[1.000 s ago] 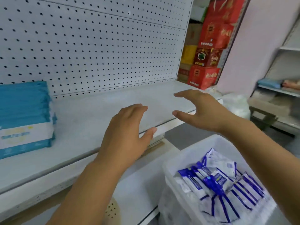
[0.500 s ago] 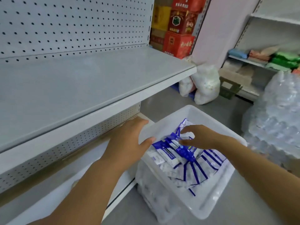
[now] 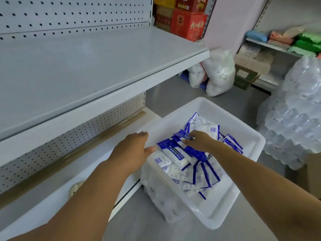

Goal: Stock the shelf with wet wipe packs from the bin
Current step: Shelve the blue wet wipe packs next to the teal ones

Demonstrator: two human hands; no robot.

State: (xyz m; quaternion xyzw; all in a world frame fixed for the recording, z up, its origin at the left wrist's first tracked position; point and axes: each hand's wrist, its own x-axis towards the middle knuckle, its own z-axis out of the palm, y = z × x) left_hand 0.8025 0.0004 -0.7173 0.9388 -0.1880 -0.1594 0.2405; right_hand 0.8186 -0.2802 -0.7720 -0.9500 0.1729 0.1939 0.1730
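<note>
One grey shelf [image 3: 86, 70] on the left is the target. The left hand [image 3: 130, 152] is at the bin's left rim, fingers straight and holding nothing. Leaning there could tip the one white bin [image 3: 250, 136], which seems to sit on a plastic-wrapped bundle [image 3: 163, 199]. The wet wipe packs [image 3: 175, 153] lie heaped inside, over a dozen, too overlapped to count exactly. The right hand [image 3: 201, 141] rests on the heap, but I cannot tell whether its fingers grip a pack. Slick, interleaved packs may drag neighbours out or slip free.
</note>
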